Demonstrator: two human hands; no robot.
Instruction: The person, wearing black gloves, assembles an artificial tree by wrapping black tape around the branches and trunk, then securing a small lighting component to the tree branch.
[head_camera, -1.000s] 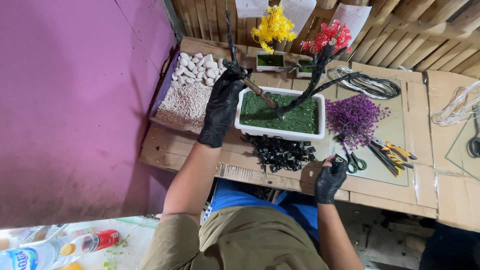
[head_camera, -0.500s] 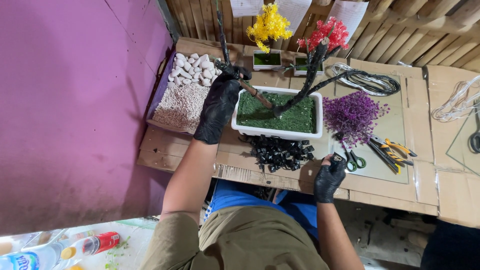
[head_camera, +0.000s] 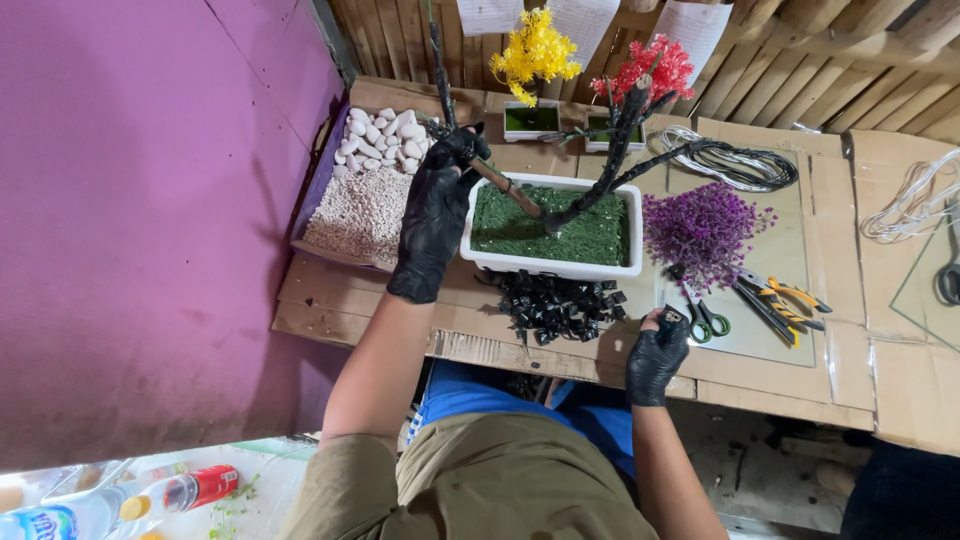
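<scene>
My left hand (head_camera: 436, 210), in a black glove, grips a brown wire branch (head_camera: 505, 185) of a bare dark model tree (head_camera: 610, 160) that rises from a white rectangular planter (head_camera: 555, 265) filled with green moss-like material. My right hand (head_camera: 655, 355), also gloved in black, rests near the table's front edge and pinches a small black piece. A pile of small black pieces (head_camera: 555, 305) lies in front of the planter, between my two hands. A purple artificial flower clump (head_camera: 700, 228) lies to the planter's right.
A tray (head_camera: 310, 232) at the left holds white pebbles (head_camera: 378, 140) and fine gravel. Scissors (head_camera: 705, 320) and pliers (head_camera: 775, 300) lie on a glass sheet at right. Small yellow (head_camera: 535, 55) and red (head_camera: 650, 70) model trees stand at the back, beside coiled wire (head_camera: 735, 165).
My left hand has stayed on the branch, with little movement. The right hand remains near the front edge.
</scene>
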